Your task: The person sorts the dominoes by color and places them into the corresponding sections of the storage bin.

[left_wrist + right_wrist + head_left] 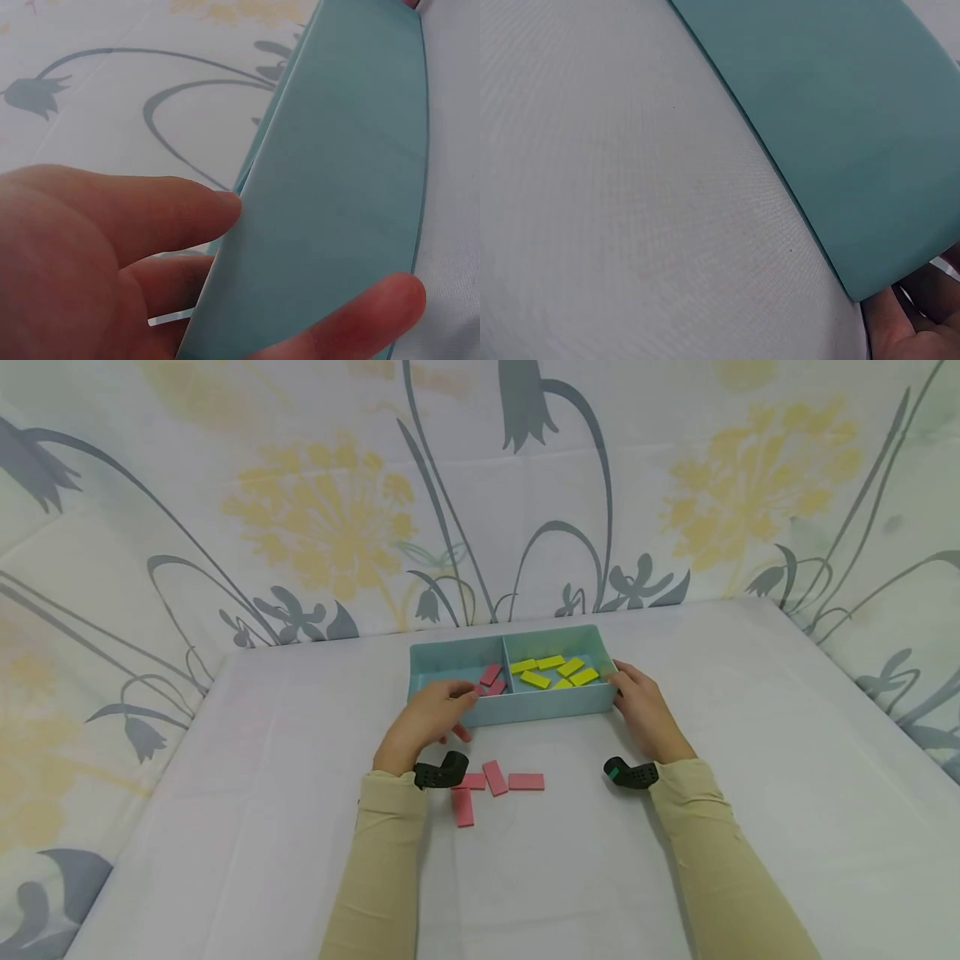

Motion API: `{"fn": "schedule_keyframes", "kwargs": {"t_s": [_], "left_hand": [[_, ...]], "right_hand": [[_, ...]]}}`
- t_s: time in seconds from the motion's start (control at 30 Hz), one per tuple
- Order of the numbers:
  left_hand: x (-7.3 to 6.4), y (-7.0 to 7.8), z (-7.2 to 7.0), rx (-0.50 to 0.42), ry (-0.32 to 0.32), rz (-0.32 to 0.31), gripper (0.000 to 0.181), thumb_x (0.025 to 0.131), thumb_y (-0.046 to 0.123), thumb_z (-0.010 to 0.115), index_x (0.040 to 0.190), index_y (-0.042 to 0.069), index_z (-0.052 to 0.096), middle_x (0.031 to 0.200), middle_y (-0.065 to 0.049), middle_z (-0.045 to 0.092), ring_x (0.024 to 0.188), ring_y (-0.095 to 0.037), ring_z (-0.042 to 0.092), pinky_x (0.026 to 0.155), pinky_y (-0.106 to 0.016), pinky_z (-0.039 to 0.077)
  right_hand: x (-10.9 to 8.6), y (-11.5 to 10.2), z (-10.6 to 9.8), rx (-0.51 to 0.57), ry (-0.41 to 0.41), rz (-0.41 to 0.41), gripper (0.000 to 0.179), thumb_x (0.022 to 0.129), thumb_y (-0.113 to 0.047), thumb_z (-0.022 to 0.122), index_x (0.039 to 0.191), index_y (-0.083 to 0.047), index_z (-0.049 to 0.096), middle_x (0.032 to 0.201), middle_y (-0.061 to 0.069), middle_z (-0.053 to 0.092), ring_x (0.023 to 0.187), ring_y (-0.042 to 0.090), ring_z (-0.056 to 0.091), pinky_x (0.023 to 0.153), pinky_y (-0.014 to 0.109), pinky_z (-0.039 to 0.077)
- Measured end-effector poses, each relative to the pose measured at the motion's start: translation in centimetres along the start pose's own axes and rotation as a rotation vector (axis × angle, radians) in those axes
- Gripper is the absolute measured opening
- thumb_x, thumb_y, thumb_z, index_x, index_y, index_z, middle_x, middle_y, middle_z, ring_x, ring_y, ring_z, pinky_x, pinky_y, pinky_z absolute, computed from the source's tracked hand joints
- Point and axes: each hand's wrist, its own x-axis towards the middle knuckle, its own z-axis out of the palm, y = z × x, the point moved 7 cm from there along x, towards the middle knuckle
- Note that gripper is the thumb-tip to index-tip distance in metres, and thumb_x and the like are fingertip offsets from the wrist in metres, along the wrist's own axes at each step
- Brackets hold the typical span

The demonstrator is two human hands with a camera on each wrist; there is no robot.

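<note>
A pale teal box (540, 702) with two compartments stands on the table. Several flat pinkish-red blocks (491, 675) lie in its left compartment, and several yellow ones (535, 679) in its right. At the box's front left, my left hand (427, 718) has one fingertip on the rim, one finger low outside the wall and others behind it, as the left wrist view shows. My right hand (643, 706) grips the front right corner; in the right wrist view its curled fingers (907, 322) are partly hidden by the box wall.
Several pinkish-red blocks (526, 782) lie on the white tablecloth (555, 877) in front of the box, one partly hidden by the left wrist camera (442, 771). A flower-patterned cloth (480, 485) rises behind the table and along both sides.
</note>
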Motion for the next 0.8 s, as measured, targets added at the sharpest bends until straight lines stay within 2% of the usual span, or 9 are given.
{"fn": "schedule_keyframes", "kwargs": {"t_s": [0.13, 0.23, 0.37, 0.53, 0.63, 0.73, 0.8], "left_hand": [[0.06, -0.09, 0.00, 0.015, 0.002, -0.015, 0.048, 0.092, 0.035, 0.044, 0.136, 0.014, 0.039, 0.081, -0.006, 0.066, 0.070, -0.019, 0.063, 0.056, -0.030, 0.045], [0.07, -0.21, -0.09, 0.039, 0.005, -0.034, 0.051, 0.092, 0.037, 0.043, 0.138, 0.016, 0.034, 0.071, -0.008, 0.067, 0.066, -0.022, 0.061, 0.060, -0.031, 0.044], [0.02, -0.21, -0.15, 0.055, 0.007, -0.045, 0.052, 0.092, 0.037, 0.043, 0.139, 0.017, 0.033, 0.070, -0.006, 0.067, 0.057, -0.027, 0.056, 0.065, -0.032, 0.042], [-0.11, -0.16, -0.17, 0.054, 0.006, -0.040, 0.051, 0.092, 0.037, 0.043, 0.138, 0.017, 0.035, 0.072, -0.007, 0.067, 0.063, -0.026, 0.060, 0.066, -0.032, 0.043], [-0.18, -0.05, -0.40, 0.040, 0.030, -0.020, 0.048, 0.092, 0.035, 0.044, 0.136, 0.018, 0.039, 0.091, -0.004, 0.066, 0.067, -0.023, 0.063, 0.062, -0.031, 0.044], [-0.26, 0.17, -0.66, 0.027, 0.062, 0.003, 0.045, 0.092, 0.033, 0.045, 0.134, 0.019, 0.043, 0.113, -0.002, 0.058, 0.068, -0.020, 0.064, 0.060, -0.031, 0.045], [-0.34, 0.33, -0.78, 0.025, 0.075, 0.014, 0.044, 0.091, 0.033, 0.045, 0.133, 0.019, 0.044, 0.121, -0.001, 0.052, 0.067, -0.020, 0.064, 0.059, -0.031, 0.046]], "right_hand": [[-0.01, 0.10, -0.10, 0.024, 0.008, 0.009, 0.054, 0.094, -0.024, 0.037, 0.142, -0.006, 0.019, 0.147, 0.008, 0.013, 0.132, 0.016, 0.018, 0.104, 0.031, 0.022], [-0.02, 0.10, -0.12, 0.025, 0.007, 0.007, 0.054, 0.094, -0.024, 0.037, 0.142, -0.006, 0.019, 0.147, 0.008, 0.014, 0.132, 0.016, 0.018, 0.104, 0.031, 0.022], [-0.02, 0.03, -0.08, 0.021, -0.001, -0.001, 0.054, 0.095, -0.025, 0.036, 0.142, -0.006, 0.019, 0.147, 0.008, 0.013, 0.132, 0.017, 0.017, 0.104, 0.033, 0.021], [-0.04, 0.03, -0.06, 0.000, 0.001, 0.003, 0.055, 0.095, -0.026, 0.035, 0.142, -0.006, 0.018, 0.147, 0.008, 0.012, 0.132, 0.018, 0.017, 0.104, 0.034, 0.021], [-0.04, 0.02, -0.07, 0.006, 0.005, 0.005, 0.054, 0.095, -0.026, 0.036, 0.142, -0.006, 0.019, 0.147, 0.007, 0.013, 0.132, 0.017, 0.018, 0.104, 0.033, 0.022], [-0.04, -0.02, -0.08, 0.009, 0.006, 0.003, 0.054, 0.095, -0.025, 0.036, 0.142, -0.005, 0.019, 0.147, 0.007, 0.013, 0.132, 0.017, 0.018, 0.104, 0.033, 0.022], [-0.01, 0.02, -0.11, 0.013, 0.006, 0.006, 0.054, 0.094, -0.025, 0.036, 0.142, -0.005, 0.018, 0.147, 0.007, 0.013, 0.132, 0.017, 0.018, 0.104, 0.033, 0.022]]}}
